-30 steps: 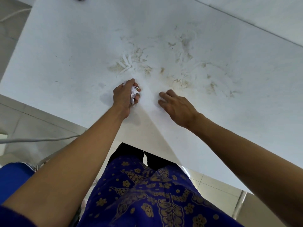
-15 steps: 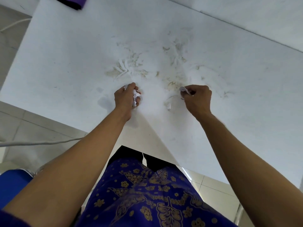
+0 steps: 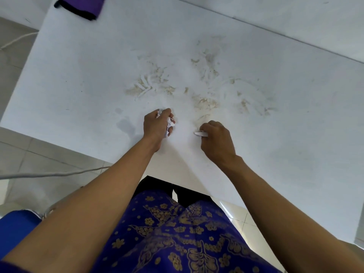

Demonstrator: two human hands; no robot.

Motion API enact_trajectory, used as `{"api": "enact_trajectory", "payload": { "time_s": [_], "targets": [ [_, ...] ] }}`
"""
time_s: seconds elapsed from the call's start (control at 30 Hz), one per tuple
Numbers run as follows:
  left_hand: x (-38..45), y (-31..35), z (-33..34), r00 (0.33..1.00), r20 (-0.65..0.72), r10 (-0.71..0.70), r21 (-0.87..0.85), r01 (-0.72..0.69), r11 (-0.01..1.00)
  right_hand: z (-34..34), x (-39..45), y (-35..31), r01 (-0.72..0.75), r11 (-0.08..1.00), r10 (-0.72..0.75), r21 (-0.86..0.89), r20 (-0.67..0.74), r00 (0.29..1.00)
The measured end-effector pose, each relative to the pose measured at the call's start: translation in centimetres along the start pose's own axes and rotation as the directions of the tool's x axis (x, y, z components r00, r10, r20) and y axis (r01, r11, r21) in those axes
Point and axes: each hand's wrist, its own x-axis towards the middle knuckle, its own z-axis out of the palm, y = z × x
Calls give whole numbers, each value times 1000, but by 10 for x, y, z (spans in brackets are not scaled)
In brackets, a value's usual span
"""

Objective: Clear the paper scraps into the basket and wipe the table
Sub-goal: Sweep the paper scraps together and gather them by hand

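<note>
A white table (image 3: pixel 82 79) is filling most of the view, standing over a pale tiled floor (image 3: pixel 39 150), with a purple cloth (image 3: pixel 80 5) lying at its far left corner, around 11 o'clock from the hands. Brown smears and thin white paper scraps (image 3: pixel 146 84) are lying scattered across the middle of the table, just beyond the hands at 12 o'clock, with more shreds (image 3: pixel 234 83) spreading toward 1 o'clock.

The left hand (image 3: pixel 155 125) is curling its fingers around a crumpled wad of paper (image 3: pixel 169 125), which is poking out between them. The right hand (image 3: pixel 216 138) is resting near it at 3 o'clock, its fingers pinching 1 small white strip (image 3: pixel 200 133) against the table. No basket is showing in this view.

The scraps are looking very light, thin and limp, so they are likely to slide or flutter rather than resist. Pinching a strip by its end or sweeping several together with a cupped palm should be working better than picking at the flat middle. Shreds lying on the smears may be sticking slightly and tearing if pulled fast. The wad is compressing easily, so a loose fist is enough.
</note>
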Motion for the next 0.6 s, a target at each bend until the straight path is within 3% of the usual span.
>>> {"api": "enact_trajectory", "payload": {
  "time_s": [0.13, 0.33, 0.5, 0.6],
  "targets": [
    [0, -4, -2, 1000, 2, -5, 27, 5, 1000, 2, 0, -5, 99, 987, -96, -128, 26, 995],
    [1, 1, -2, 1000, 1, 12, 57, -12, 998, 3, 10, -15, 32, 964, 7, -264, 145, 989],
    [2, 5, -2, 1000, 0, 20, 58, -20, 998, 2, 9, -8, 73, 954, -27, -292, 158, 987],
    [1, 6, -3, 1000, 2, 26, 65, -26, 998, 0, 11, 2, -26, 975, 58, -220, 137, 989]
  ]
}}
